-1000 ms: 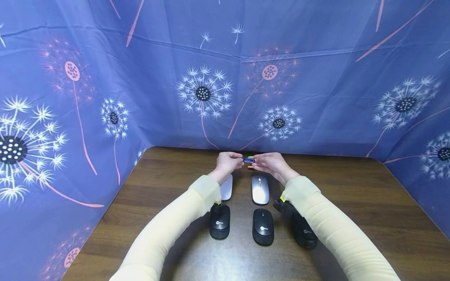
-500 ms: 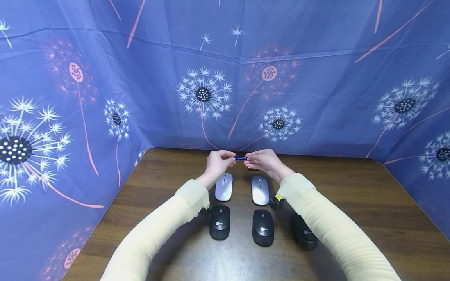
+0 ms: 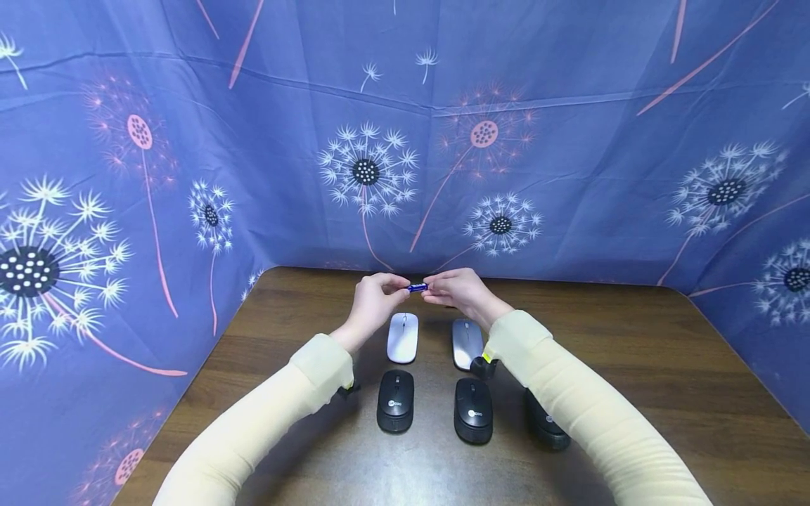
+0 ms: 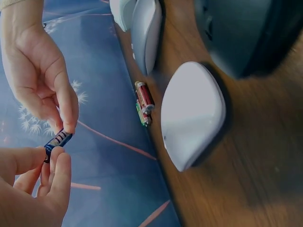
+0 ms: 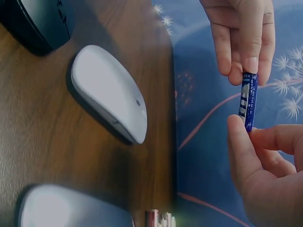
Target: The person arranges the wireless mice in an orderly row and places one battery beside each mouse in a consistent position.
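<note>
A blue cylindrical battery is held level above the far part of the table, between both hands. My left hand pinches its left end with thumb and fingertips. The right hand pinches the opposite end. Printed lettering shows on the battery in the right wrist view, while the fingers cover both of its tips. Below the hands lie a white mouse and a silver-grey mouse, the grey one partly behind the right wrist.
Red and green batteries lie at the table's far edge, mostly hidden by the right hand in the head view. Nearer stand black mice and one more black mouse partly under the right sleeve. Patterned blue cloth hangs behind the table.
Both hands have moved left together with the blue battery, away from the other batteries. The white mouse, partly covered earlier by the left arm, now shows fully.
</note>
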Action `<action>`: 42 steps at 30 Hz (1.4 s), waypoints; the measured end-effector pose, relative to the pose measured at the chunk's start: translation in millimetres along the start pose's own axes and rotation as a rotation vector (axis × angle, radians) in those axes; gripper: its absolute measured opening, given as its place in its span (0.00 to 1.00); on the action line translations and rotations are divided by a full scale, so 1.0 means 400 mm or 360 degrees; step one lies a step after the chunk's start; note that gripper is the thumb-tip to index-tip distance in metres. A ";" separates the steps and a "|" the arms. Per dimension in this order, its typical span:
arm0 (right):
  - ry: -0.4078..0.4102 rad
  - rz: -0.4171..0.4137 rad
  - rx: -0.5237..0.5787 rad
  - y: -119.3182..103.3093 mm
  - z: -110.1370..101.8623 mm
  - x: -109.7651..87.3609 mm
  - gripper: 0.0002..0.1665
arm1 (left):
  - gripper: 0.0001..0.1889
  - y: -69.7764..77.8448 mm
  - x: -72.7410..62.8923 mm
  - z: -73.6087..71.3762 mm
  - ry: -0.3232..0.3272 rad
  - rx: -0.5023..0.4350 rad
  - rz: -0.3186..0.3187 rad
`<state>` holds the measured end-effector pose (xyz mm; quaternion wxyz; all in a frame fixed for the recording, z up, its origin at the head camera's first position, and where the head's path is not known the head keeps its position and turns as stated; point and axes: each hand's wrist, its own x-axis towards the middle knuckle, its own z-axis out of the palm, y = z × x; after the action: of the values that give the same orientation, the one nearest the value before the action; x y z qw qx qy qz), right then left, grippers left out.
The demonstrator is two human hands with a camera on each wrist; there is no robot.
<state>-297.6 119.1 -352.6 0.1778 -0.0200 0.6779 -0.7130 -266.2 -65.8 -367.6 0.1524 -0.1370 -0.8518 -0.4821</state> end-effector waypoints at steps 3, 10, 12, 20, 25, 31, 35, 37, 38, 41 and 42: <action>-0.0016 -0.0013 0.0005 0.006 0.016 0.006 0.21 | 0.05 -0.005 -0.009 -0.013 0.0010 0.0044 0.0043; -0.0023 0.0020 -0.0042 0.018 0.059 0.019 0.19 | 0.04 -0.028 -0.035 -0.044 -0.0009 0.0153 0.0132; -0.0020 0.0017 -0.0058 0.024 0.071 0.024 0.19 | 0.04 -0.034 -0.043 -0.053 -0.0013 0.0181 0.0157; 0.0002 0.0002 -0.0011 0.062 0.117 0.040 0.17 | 0.04 -0.065 -0.075 -0.071 -0.0053 0.0224 0.0222; 0.0007 -0.0013 -0.0050 0.082 0.146 0.048 0.15 | 0.05 -0.086 -0.099 -0.075 -0.0097 0.0228 0.0256; -0.0005 -0.0051 -0.0384 0.101 0.166 0.052 0.11 | 0.06 -0.109 -0.116 -0.078 -0.0160 0.0277 0.0224; -0.0030 -0.0160 -0.0660 0.120 0.168 0.059 0.08 | 0.07 -0.123 -0.125 -0.076 -0.0225 0.0295 0.0175; -0.0022 -0.0228 -0.0815 0.132 0.171 0.064 0.06 | 0.07 -0.129 -0.128 -0.075 -0.0261 0.0298 0.0141; -0.0012 -0.0269 -0.0910 0.136 0.173 0.065 0.06 | 0.07 -0.131 -0.129 -0.075 -0.0278 0.0295 0.0119; 0.0004 -0.0356 -0.1142 0.147 0.182 0.071 0.05 | 0.08 -0.140 -0.134 -0.074 -0.0326 0.0290 0.0039; 0.0002 -0.0381 -0.1208 0.150 0.185 0.073 0.05 | 0.08 -0.144 -0.135 -0.073 -0.0345 0.0286 0.0009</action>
<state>-291.2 38.8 -411.5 0.0731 -0.1627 0.8862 -0.4276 -234.9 -124.3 -419.3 0.0726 -0.1765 -0.9026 -0.3859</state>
